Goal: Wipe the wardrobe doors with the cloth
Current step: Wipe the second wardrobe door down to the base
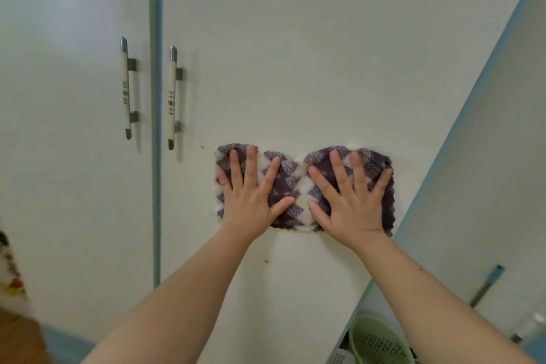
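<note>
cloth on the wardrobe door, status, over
Left hand, right hand: both flat, fingers spread. Purple-and-white patterned cloth pressed on cream wardrobe door. Orange speck left of cloth; cream bar handle beyond it.

Partly covered by left hand (251, 204) and right hand (354, 204): cloth (291, 186). Cut off at bottom edge: green basket (378, 340). Too small to read: markings on door handles (172, 97). Blurred, cropped at left edge: patterned item (10, 269).

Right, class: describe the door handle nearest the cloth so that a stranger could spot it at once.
Find the blue-green strip dividing the pale wardrobe doors. Two upright bar handles flank it. Yours is the right handle, on the door carrying the purple-and-white cloth; the left handle sits on the other door.
</note>
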Available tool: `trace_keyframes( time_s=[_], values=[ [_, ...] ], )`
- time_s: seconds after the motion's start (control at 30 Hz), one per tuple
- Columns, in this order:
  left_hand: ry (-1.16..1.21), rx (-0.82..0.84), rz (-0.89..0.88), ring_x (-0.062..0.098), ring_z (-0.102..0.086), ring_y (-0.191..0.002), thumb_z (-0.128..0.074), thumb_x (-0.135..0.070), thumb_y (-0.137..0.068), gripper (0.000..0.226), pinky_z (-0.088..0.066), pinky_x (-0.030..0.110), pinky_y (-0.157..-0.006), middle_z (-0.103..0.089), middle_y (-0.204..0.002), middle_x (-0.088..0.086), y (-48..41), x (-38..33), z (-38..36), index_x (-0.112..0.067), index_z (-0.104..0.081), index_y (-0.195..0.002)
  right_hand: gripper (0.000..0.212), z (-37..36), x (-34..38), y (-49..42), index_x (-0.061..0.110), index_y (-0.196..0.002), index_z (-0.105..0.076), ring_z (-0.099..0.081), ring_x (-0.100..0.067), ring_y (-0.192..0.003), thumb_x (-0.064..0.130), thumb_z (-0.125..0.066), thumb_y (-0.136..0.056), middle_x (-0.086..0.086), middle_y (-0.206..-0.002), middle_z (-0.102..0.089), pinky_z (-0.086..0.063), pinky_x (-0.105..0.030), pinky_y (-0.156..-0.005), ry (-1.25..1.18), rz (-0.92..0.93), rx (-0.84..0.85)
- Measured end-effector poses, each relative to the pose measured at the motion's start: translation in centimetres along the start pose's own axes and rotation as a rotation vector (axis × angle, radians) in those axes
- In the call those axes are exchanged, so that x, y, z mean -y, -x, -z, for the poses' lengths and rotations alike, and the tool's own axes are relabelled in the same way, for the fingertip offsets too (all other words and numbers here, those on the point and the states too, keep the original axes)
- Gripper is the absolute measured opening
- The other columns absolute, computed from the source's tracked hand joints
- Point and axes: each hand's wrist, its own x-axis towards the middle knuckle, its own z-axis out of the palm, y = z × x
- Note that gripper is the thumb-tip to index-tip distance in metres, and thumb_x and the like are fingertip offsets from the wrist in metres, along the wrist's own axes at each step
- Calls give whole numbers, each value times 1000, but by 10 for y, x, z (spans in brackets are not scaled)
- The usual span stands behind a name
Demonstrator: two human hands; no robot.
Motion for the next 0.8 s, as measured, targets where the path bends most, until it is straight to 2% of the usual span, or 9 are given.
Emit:
trace_keyframes(
  time_s=[0.13,0.3,0.43,0.57,0.67,0.73,0.8],
  values=[
    [23,0,42,42,2,-137,-13,-78,-80,80,-3,68,-100,1,-152,15,-32,17,22,-35,1,-146,62,4,5,-39,38,-146,-17,14,-26,-142,60,-29,-89,2,-156,17,8,-68,-103,-3,-6,-44],
    [68,-44,62,43,4,-139,-18,-80,-77,84,2,66,-104,1,-154,16,-78,43,50,-33,-4,-146,63,13,9,-98,39,-145,-16,16,-25,-142,59,-34,-88,6,-154,22,7,-69,-102,-17,-37,-104],
    [100,-78,40,38,5,-140,-25,-78,-78,82,-5,67,-104,0,-156,13,-98,57,63,-35,-6,-146,63,17,17,-127,41,-145,-12,23,-22,-140,59,-33,-88,8,-154,23,10,-68,-102,-44,-79,-100],
    [91,-135,42,34,1,-140,-24,-76,-81,80,-10,64,-105,-9,-155,14,-96,59,56,-32,-10,-146,62,16,22,-123,40,-146,-13,21,-21,-140,58,-32,-90,7,-155,19,8,-67,-103,-40,-109,-94],
    [63,-193,29,36,-5,-139,-24,-76,-81,80,-4,55,-109,-15,-153,15,-84,63,43,-32,-9,-147,63,10,29,-102,38,-147,-9,18,-23,-141,59,-32,-92,6,-154,22,5,-68,-103,-14,-89,-89],
    [54,-219,7,35,-2,-140,-25,-76,-82,80,4,49,-112,-7,-154,12,-68,67,30,-35,-1,-147,65,5,35,-89,38,-147,-8,17,-25,-142,59,-33,-91,5,-154,22,4,-68,-103,-9,-55,-73],
    [61,-218,39,27,12,-142,-22,-77,-82,80,10,46,-112,16,-156,1,-48,70,18,-37,6,-146,65,4,39,-79,37,-147,-10,15,-27,-142,60,-34,-91,2,-155,20,4,-68,-103,6,-5,-61]
  ],
)
